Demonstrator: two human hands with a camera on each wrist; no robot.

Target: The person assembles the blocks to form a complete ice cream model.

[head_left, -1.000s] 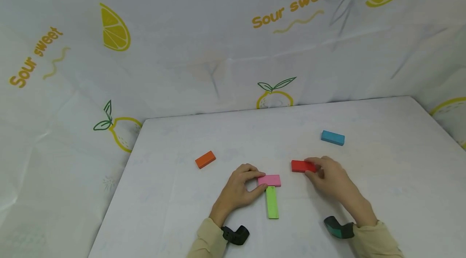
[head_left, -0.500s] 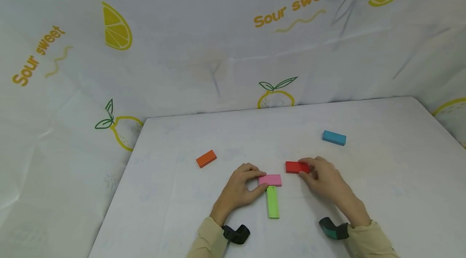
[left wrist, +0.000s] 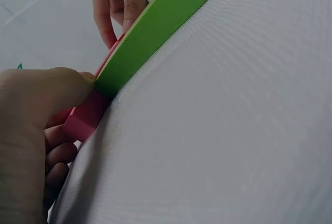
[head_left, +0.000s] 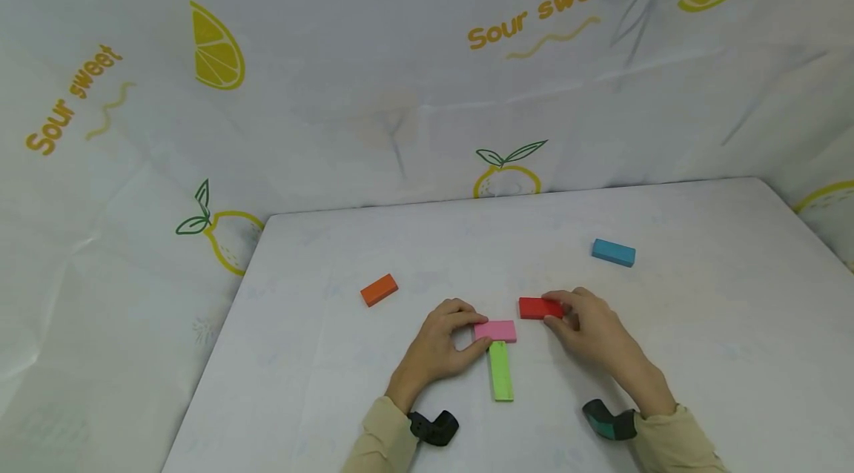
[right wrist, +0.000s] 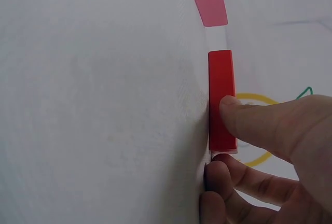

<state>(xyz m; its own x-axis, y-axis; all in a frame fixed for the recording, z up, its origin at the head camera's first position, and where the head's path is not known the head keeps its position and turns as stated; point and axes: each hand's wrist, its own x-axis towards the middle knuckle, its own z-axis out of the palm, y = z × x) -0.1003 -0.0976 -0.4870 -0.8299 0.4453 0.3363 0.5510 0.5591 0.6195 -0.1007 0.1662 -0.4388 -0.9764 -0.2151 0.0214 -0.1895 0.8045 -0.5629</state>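
My left hand (head_left: pixel 437 343) pinches the left end of a pink block (head_left: pixel 497 331) between thumb and fingers. A light green block (head_left: pixel 500 373) runs from the pink block's near side toward me, so the two form a T. In the right wrist view, the thumb of my right hand (right wrist: pixel 280 146) lies along a red block (right wrist: pixel 222 89). The head view shows that hand's thumb and fingers gripping the right end of the red block. A gap separates the red block from the pink one, which sits to its left and slightly nearer.
An orange block (head_left: pixel 379 290) lies on the white table (head_left: pixel 293 354) to the left, beyond my left hand. Farther back on the right is a blue block (head_left: pixel 614 252). A white cloth with lemon prints (head_left: pixel 333 87) hangs behind the table.
My right hand has moved left with the red block, bringing it nearer the pink block. My left hand stays on the pink block.
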